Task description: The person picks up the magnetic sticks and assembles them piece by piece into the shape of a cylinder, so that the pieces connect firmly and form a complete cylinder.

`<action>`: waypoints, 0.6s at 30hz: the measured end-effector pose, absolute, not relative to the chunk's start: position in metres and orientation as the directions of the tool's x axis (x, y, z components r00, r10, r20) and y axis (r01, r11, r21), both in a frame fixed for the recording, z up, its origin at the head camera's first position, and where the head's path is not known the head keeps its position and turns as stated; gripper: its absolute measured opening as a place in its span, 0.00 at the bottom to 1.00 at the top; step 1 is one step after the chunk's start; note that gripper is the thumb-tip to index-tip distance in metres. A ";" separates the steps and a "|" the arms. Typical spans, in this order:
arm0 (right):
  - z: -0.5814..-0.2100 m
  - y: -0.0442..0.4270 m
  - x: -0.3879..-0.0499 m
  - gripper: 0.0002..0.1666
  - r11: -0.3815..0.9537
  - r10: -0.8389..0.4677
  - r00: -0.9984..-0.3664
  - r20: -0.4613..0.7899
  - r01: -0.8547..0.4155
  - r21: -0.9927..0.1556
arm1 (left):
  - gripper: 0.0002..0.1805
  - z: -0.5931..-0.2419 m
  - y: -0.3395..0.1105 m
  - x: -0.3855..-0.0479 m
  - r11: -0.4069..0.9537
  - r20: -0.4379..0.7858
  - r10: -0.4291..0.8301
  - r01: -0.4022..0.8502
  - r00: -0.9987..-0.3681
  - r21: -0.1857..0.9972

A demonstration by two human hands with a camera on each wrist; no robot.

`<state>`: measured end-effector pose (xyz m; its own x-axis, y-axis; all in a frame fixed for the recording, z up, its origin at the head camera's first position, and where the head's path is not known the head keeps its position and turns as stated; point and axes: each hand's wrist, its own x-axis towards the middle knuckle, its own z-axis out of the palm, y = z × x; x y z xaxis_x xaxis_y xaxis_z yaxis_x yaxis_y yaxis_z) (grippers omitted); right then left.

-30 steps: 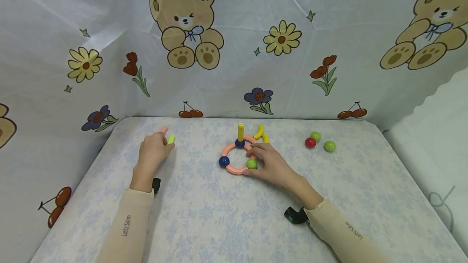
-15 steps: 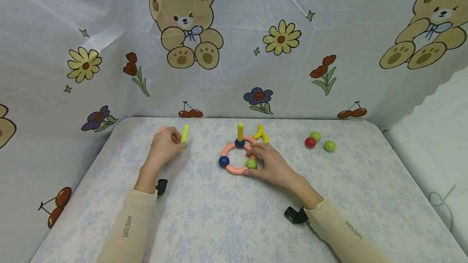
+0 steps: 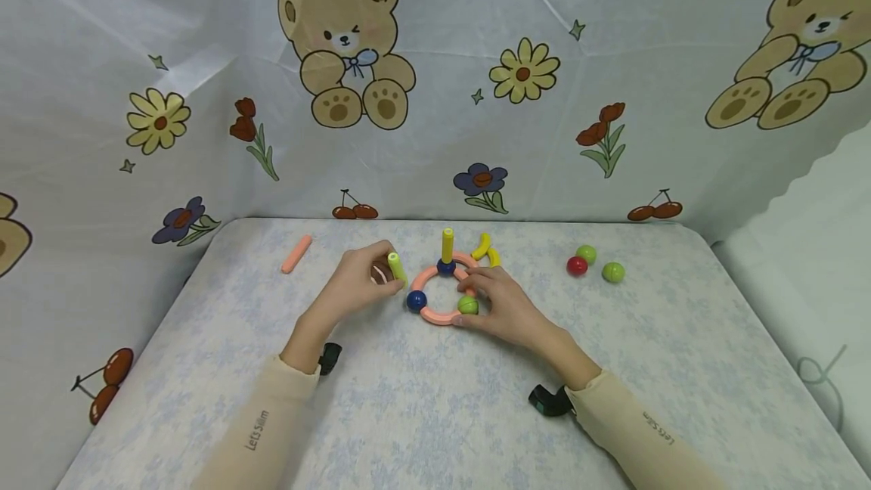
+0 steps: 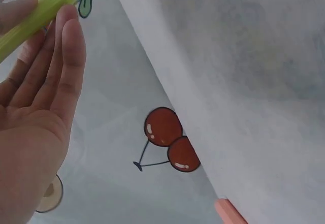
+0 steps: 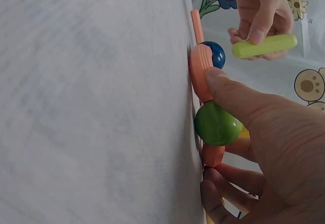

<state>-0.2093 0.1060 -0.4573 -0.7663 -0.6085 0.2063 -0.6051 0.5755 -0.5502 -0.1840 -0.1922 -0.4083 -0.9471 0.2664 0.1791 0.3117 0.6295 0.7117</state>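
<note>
Between its thumb and fingers my left hand (image 3: 357,280) pinches a lime-green stick (image 3: 397,269), held tilted above the table just left of the ring. In the right wrist view the same stick (image 5: 265,46) is apart from the ring's blue ball (image 5: 217,54). My right hand (image 3: 513,310) grips the ring of curved pink sticks (image 3: 438,318) around its green ball (image 3: 468,305); the thumb lies on one pink piece, fingers by another. Two dark blue balls (image 3: 416,301) also join the ring. On the back one stands an upright yellow stick (image 3: 447,246).
Two curved yellow sticks (image 3: 481,246) lie behind the ring. A straight pink stick (image 3: 296,254) lies at the back left. To the right sit a red ball (image 3: 577,266) and two green balls (image 3: 614,272). A printed cloth wall (image 3: 435,97) rises behind the table.
My left hand has lifted the lime-green stick and carried it right, close to the ring, uncovering the straight pink stick. My right hand has stayed on the ring.
</note>
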 end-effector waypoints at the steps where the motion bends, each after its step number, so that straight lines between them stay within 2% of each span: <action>1: -0.457 0.106 -0.209 0.30 0.576 -0.609 -0.766 0.206 -0.605 -0.549 | 0.13 -0.408 -0.189 -0.183 0.632 0.187 0.281 0.328 -0.942 0.702; 5: -0.457 0.105 -0.209 0.30 0.577 -0.608 -0.765 0.212 -0.609 -0.544 | 0.13 -0.409 -0.181 -0.182 0.615 0.198 0.345 0.380 -0.917 0.691; 10: -0.456 0.105 -0.209 0.29 0.571 -0.609 -0.760 0.226 -0.618 -0.540 | 0.12 -0.420 -0.176 -0.184 0.609 0.115 0.438 0.388 -0.892 0.691; 18: -0.457 0.105 -0.209 0.30 0.565 -0.609 -0.760 0.226 -0.616 -0.549 | 0.14 -0.426 -0.174 -0.182 0.616 0.077 0.372 0.308 -0.925 0.725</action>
<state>-0.2088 0.1051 -0.4572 -0.7598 -0.6095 0.2264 -0.6164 0.5646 -0.5489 -0.1816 -0.1743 -0.4258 -0.9251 0.3718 0.0775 0.3083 0.6159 0.7250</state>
